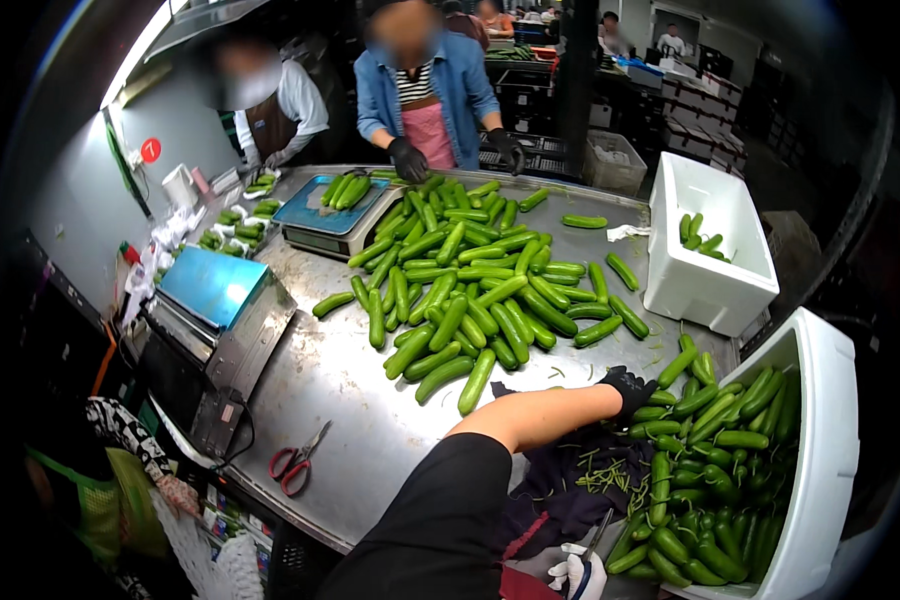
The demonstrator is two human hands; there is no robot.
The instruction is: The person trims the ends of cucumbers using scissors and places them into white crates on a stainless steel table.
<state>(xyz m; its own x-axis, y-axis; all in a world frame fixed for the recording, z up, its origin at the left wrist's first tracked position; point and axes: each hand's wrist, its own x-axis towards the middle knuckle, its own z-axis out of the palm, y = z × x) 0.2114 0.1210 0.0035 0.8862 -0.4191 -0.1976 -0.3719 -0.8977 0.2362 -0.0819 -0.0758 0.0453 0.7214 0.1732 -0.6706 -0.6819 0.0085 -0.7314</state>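
My left hand (625,394), in a black glove, reaches across to the right with its fingers curled at the lower end of a green cucumber (678,367). That cucumber lies at the near side of a tilted white foam box (825,400) full of more cucumbers. At the lower edge, my right hand (577,575) wears a white glove and is closed around scissors (598,535), their blades pointing up; its fingers are partly cut off by the frame. Between my hands, trimmed stem ends (612,470) lie on a dark cloth (545,485).
A large cucumber pile (470,275) covers the middle of the metal table (310,400). Red-handled scissors (295,462) lie front left. A scale (335,210) and a wrapping machine (215,310) stand left; another white foam box (710,260) stands back right. A co-worker's black-gloved hands (407,160) are opposite.
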